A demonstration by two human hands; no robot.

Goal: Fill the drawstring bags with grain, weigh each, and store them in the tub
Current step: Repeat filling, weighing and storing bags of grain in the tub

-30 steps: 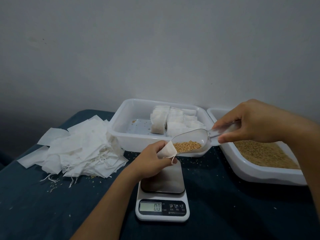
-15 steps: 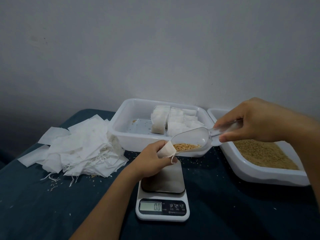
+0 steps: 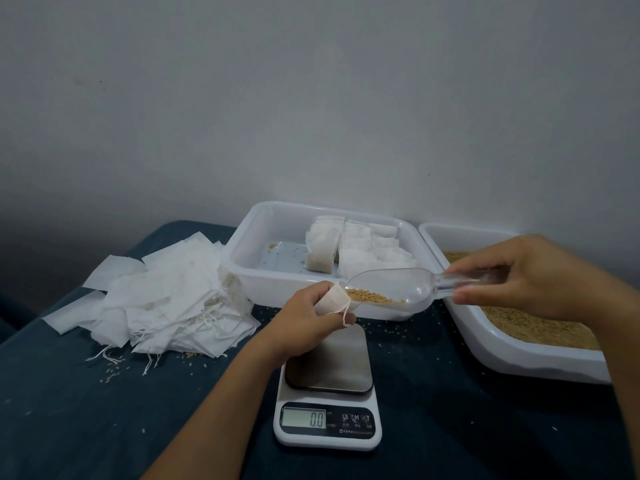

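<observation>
Holding a limp, light drawstring bag (image 3: 331, 299) open by its rim in the curled left hand (image 3: 313, 315) above the scale (image 3: 328, 393), right hand (image 3: 519, 275) pinching the clear scoop (image 3: 391, 289) handle, tipping grain in.

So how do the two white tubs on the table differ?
The middle tub holds filled bags standing along its right side, part of its floor bare; the right tub holds loose grain spread across its floor. The middle tub shows whole; the right runs behind the right hand. Both are white, shallow, with rounded corners.
</observation>
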